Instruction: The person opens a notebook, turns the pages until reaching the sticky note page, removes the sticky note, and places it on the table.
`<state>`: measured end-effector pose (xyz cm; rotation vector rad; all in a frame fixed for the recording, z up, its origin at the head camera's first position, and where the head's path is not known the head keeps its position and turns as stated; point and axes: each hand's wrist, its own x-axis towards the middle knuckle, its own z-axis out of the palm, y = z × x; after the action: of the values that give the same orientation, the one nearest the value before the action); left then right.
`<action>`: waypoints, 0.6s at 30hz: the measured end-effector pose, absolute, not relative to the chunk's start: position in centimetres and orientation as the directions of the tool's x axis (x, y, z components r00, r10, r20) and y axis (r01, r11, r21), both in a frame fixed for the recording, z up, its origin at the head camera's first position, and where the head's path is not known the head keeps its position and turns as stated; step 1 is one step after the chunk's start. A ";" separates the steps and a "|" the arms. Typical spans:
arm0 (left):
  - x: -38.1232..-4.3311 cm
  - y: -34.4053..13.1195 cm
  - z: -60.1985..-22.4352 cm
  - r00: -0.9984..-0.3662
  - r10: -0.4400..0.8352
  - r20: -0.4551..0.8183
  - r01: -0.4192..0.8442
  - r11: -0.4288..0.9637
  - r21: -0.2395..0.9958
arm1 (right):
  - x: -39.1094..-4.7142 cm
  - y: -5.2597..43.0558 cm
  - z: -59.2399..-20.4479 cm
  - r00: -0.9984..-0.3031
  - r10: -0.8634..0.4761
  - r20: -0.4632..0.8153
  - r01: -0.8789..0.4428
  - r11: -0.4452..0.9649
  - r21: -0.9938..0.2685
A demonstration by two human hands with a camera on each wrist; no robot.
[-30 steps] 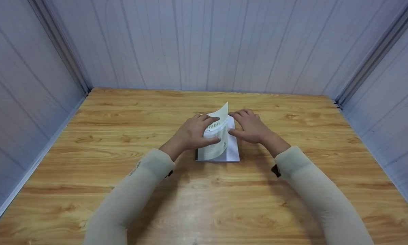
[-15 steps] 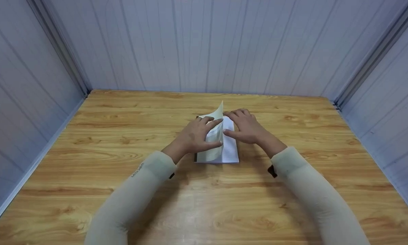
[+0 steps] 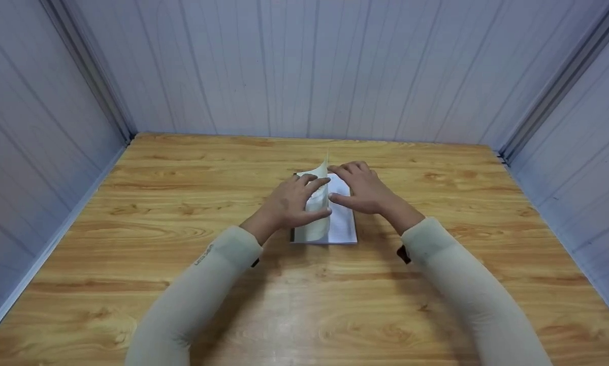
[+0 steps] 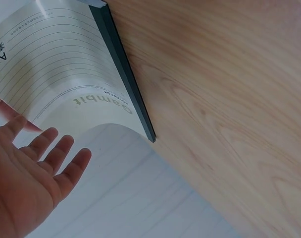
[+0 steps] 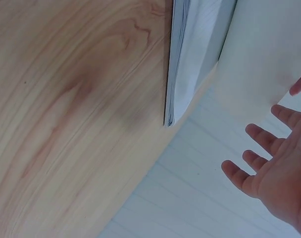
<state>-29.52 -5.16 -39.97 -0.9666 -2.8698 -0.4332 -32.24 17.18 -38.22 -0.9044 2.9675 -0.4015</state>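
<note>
A notebook (image 3: pixel 343 226) lies on the wooden table, its dark spine (image 4: pixel 122 67) on the left side. Its pale cover sheet (image 3: pixel 314 231) stands curled up from the spine, showing ruled lines and the word "Gambit" in the left wrist view. My left hand (image 3: pixel 293 202) hovers over the spine side, fingers and thumb spread near the sheet's raised edge. On the other side, my right hand (image 3: pixel 361 190) has its fingertips right at that edge, fingers loosely extended. White pages show beneath the right hand, and their stacked edges (image 5: pixel 176 64) appear in the right wrist view.
The wooden table (image 3: pixel 304 305) extends around the notebook on every side. Pale panelled walls (image 3: pixel 304 66) enclose it at the back, left and right. Both forearms wear light sleeves (image 3: pixel 207 284), with a dark strap piece at each wrist.
The raised sheet has swung leftward to nearly upright, uncovering more white page. My right hand has shifted left with it, while my left hand has barely moved.
</note>
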 end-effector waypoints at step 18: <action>-29.7 -7.6 -40.2 -0.873 0.352 0.337 0.482 0.728 0.488 | -34.0 18.5 -39.1 -0.889 -0.456 -0.028 -0.447 0.880 -0.160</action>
<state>-29.70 -7.56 -40.21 -0.6637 -2.7104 -0.8558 -34.02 18.49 -39.12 -0.7173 2.9834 -0.2301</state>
